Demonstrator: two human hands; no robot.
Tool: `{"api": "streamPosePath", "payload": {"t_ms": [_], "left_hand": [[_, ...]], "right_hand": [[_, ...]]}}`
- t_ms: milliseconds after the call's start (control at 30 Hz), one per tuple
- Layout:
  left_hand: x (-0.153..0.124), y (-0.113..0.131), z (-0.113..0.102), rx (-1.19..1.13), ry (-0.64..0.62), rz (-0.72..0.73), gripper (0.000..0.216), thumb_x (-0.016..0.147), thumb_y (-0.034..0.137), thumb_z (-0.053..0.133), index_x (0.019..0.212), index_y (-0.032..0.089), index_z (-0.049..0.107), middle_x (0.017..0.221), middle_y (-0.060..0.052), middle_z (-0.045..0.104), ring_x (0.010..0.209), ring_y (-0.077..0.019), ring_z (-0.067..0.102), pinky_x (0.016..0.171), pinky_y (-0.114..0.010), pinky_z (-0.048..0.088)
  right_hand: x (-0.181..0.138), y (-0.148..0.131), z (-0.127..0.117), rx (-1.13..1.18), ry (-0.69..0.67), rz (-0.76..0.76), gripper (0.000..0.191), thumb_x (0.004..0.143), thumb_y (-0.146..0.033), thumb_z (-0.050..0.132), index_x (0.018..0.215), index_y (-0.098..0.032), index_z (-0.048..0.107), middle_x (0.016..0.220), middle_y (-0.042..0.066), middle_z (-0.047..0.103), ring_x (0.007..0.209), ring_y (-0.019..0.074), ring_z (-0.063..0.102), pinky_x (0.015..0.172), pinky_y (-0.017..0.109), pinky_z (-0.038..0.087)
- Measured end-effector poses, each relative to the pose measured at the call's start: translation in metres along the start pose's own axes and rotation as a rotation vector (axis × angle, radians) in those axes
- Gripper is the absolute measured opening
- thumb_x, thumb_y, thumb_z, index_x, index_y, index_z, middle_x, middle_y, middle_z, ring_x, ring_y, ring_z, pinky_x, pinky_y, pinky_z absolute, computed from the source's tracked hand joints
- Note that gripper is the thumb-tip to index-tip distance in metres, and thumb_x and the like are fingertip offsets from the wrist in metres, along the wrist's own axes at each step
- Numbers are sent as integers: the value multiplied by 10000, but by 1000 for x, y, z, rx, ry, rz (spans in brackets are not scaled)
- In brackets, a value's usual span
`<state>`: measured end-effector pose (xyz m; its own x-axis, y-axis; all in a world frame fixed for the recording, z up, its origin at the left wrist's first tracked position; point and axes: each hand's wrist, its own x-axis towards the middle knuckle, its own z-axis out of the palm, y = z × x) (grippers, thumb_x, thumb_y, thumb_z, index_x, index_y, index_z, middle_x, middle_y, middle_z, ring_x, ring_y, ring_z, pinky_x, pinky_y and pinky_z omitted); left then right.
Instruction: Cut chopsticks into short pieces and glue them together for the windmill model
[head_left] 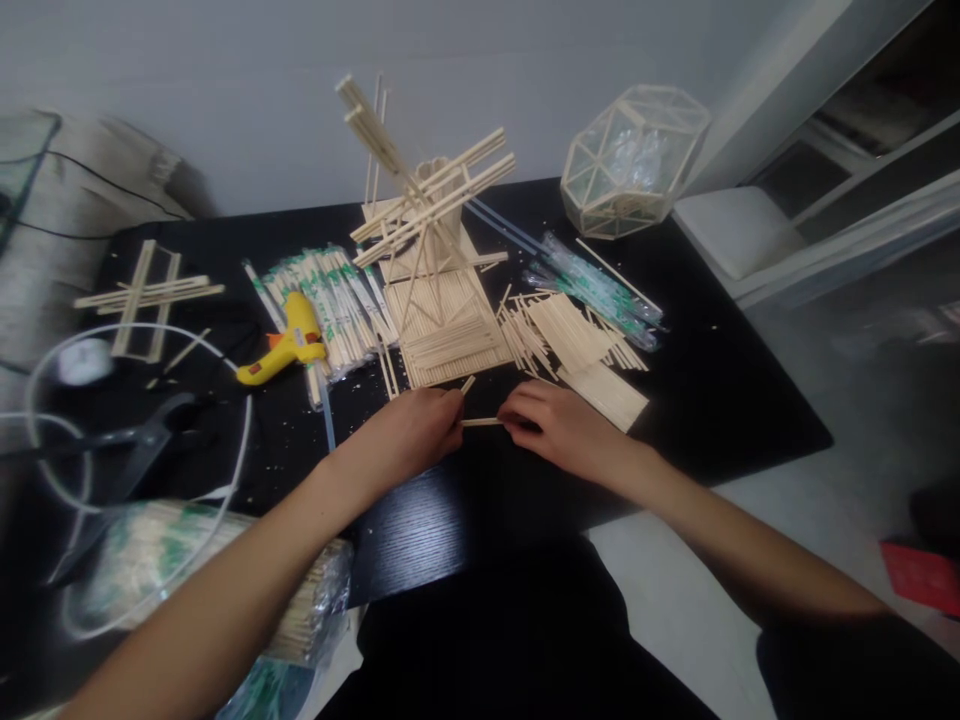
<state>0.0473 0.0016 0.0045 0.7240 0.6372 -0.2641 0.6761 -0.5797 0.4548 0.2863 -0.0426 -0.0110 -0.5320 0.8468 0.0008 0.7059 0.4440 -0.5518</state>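
My left hand (416, 430) and my right hand (559, 425) rest on the black table (720, 400), both pinched on short wooden sticks (480, 421). One stick spans between the fingertips of both hands; a second short stick (467, 385) pokes up from my left fingers. Just beyond stands a windmill-like stick model (427, 230) on a flat stick base (450, 330). Loose cut sticks (559, 335) lie spread to the right of it.
A yellow glue gun (289, 345) lies left of the model beside wrapped chopstick packs (341, 300). Scissors (142, 440), a white cable (45, 400) and a crossed stick frame (146, 295) are at far left. A faceted stick polyhedron (634, 160) sits at back right.
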Motion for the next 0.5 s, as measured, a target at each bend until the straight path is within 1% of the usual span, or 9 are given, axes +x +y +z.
{"api": "streamPosePath", "payload": {"t_ms": [167, 300, 500], "left_hand": [[0, 0, 1, 49, 4, 19, 107, 950, 172, 508, 899, 152, 599, 822, -64, 669, 728, -187, 642, 659, -310, 429], [1, 2, 1, 93, 0, 4, 97, 945, 178, 520, 899, 148, 599, 846, -75, 680, 741, -198, 655, 653, -311, 428], [0, 1, 2, 114, 2, 0, 86, 941, 176, 525, 906, 145, 598, 850, -79, 688, 758, -213, 670, 651, -316, 438]], "right_hand": [[6, -5, 2, 2, -6, 15, 74, 915, -89, 679, 896, -159, 694, 920, 48, 659, 857, 179, 627, 805, 314, 501], [14, -12, 7, -2, -17, -19, 77, 913, -78, 671, 879, -146, 680, 901, 52, 644, 839, 177, 611, 783, 310, 488], [22, -16, 12, 6, -12, -52, 126, 919, -69, 641, 839, -166, 642, 886, 44, 636, 851, 185, 599, 784, 319, 484]]}}
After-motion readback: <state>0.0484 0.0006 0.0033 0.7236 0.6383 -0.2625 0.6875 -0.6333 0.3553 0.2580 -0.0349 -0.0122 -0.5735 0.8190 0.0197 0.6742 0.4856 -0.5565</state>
